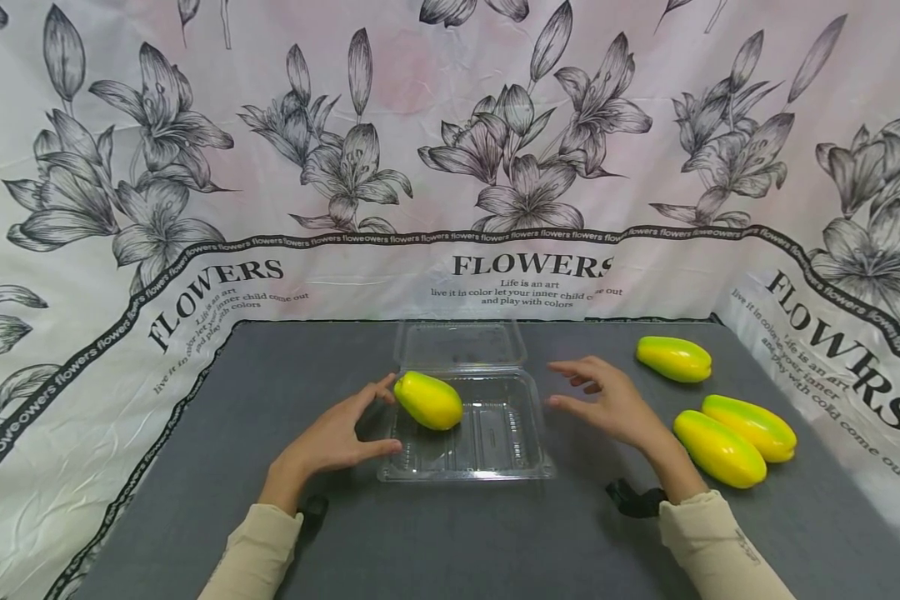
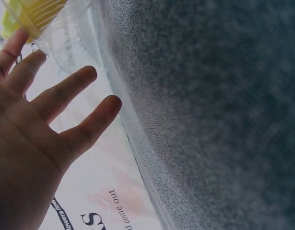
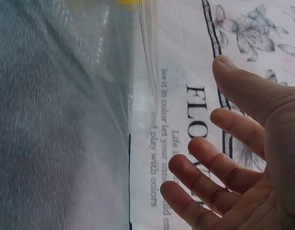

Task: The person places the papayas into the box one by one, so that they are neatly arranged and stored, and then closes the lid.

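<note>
A clear plastic clamshell box [image 1: 495, 437] sits in the middle of the table, its lid [image 1: 461, 345] folded back behind it. One yellow-green papaya [image 1: 429, 402] lies in the left part of the box. My left hand [image 1: 336, 435] is at the box's left side, with thumb and fingers apart and fingertips close to the papaya. In the left wrist view, its fingers [image 2: 70, 91] are spread and hold nothing. To the right of the box, my right hand [image 1: 606, 403] hovers with relaxed fingers and an empty palm, as the right wrist view also shows.
On the right of the grey table [image 1: 465, 542] are more papayas: one farther back [image 1: 673, 359] and a side-by-side pair, the nearer one [image 1: 720, 448] beside my right forearm. A flower-printed cloth [image 1: 525, 287] rises behind the table and along both sides.
</note>
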Demonstrator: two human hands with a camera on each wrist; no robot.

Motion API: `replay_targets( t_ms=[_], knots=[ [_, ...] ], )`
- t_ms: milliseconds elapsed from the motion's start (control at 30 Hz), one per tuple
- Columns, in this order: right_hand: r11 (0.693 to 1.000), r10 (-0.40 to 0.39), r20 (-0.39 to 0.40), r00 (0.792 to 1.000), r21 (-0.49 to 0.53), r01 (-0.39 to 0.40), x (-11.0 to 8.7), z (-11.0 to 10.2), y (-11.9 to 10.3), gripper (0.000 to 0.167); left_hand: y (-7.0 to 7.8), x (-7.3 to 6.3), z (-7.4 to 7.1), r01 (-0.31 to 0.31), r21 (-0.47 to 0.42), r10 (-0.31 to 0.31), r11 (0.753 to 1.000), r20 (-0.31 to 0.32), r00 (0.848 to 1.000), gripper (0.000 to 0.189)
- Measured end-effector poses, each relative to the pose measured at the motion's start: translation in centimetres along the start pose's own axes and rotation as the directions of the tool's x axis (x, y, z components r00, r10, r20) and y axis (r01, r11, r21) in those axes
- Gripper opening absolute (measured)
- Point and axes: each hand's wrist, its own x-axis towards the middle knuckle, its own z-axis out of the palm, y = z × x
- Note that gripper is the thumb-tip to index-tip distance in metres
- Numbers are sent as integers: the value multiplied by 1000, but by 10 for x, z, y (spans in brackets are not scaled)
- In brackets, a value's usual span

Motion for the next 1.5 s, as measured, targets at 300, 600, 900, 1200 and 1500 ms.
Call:
replay_targets(
  t_ms=[300,600,900,1200,1500],
  knots=[
    [997,57,-69,996,-52,-61,-19,-18,15,47,2,1,1,5,-7,-5,1000,4,1000,65],
    [991,85,-109,990,-92,-95,-42,-38,29,51,1,0,1,4,-11,-4,1000,8,1000,65],
    [975,149,-127,981,-148,-167,-62,-65,48,60,-1,1,1,-5,-11,5,1000,4,1000,64],
    [941,267,-134,954,-175,-288,-82,-78,66,65,0,1,0,-1,-30,1,1000,9,1000,63],
    [921,323,-130,938,-187,-343,-97,-90,76,68,-1,1,-1,-2,-34,2,999,9,1000,63]
  ],
)
